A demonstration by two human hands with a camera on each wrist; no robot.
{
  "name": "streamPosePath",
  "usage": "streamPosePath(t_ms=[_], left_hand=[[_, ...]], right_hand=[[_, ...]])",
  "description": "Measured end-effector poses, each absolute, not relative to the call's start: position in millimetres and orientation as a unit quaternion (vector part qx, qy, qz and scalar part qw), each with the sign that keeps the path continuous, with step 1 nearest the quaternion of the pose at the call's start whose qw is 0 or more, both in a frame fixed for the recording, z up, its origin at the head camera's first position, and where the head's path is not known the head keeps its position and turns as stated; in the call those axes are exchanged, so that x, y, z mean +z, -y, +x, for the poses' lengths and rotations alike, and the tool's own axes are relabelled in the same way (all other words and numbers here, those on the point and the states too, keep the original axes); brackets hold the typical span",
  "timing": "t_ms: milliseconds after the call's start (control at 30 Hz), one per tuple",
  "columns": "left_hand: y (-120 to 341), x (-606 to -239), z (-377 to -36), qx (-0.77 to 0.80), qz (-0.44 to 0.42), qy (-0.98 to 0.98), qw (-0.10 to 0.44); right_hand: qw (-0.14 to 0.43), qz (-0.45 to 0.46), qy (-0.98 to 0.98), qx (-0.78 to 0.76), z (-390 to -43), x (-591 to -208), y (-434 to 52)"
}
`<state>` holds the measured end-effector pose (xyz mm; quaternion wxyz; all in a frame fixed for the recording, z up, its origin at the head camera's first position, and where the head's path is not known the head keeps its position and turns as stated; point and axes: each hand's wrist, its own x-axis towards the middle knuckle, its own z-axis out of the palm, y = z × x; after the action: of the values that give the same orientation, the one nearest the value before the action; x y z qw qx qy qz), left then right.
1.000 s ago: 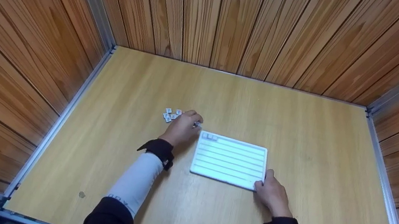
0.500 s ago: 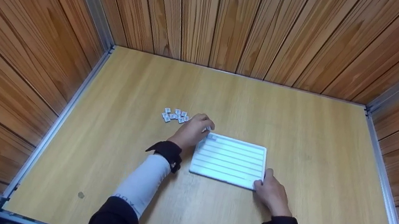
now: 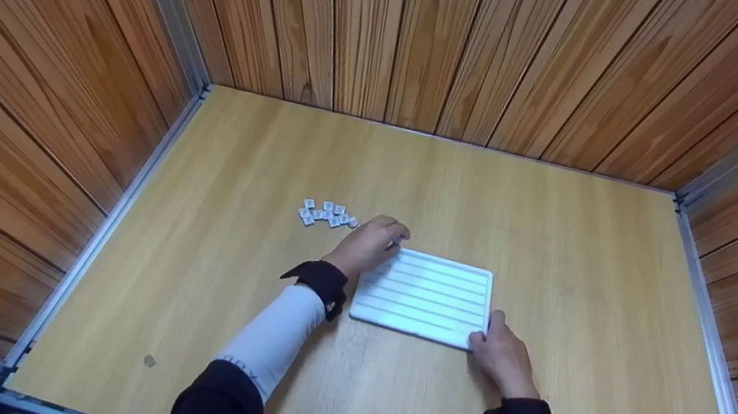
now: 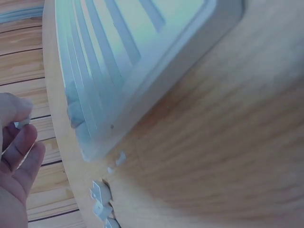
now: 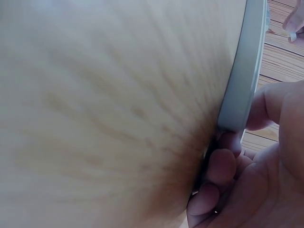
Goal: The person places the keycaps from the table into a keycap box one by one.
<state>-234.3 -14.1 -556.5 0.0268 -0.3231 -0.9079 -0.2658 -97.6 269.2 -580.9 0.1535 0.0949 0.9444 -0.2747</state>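
Note:
A white board (image 3: 432, 298) with parallel ridges lies on the table. My left hand (image 3: 369, 245) is over its far left corner, and in the left wrist view thumb and fingers pinch a small white tile (image 4: 22, 123). A few tiles (image 4: 74, 111) sit in the board's end row there; the left hand hides them in the head view. My right hand (image 3: 504, 358) grips the board's near right corner, its thumb on top and its fingers (image 5: 222, 166) curled at the edge. Several loose white tiles (image 3: 327, 215) lie left of the board.
The wooden table (image 3: 592, 294) is enclosed by plank walls (image 3: 428, 46) at the back and both sides, with metal strips along the edges. A small dark round mark (image 3: 150, 361) shows on the table at the near left.
My left hand has moved right, from beside the loose tiles to over the board's far left corner, uncovering more of the tiles. The right hand keeps its grip on the board.

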Motion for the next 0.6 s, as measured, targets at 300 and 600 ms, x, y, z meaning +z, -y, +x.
streamPosePath(t_ms=[300,600], left_hand=[[0.5,-556.7,-233.7,-0.239,-0.324,0.915,0.01],[-10.8,-563.0,-233.5,-0.195,-0.32,0.927,0.015]], right_hand=[[0.157,0.092,-0.943,-0.278,-95.6,-580.0,-269.8],[0.153,0.093,-0.942,-0.285,-95.7,-580.2,-270.0]])
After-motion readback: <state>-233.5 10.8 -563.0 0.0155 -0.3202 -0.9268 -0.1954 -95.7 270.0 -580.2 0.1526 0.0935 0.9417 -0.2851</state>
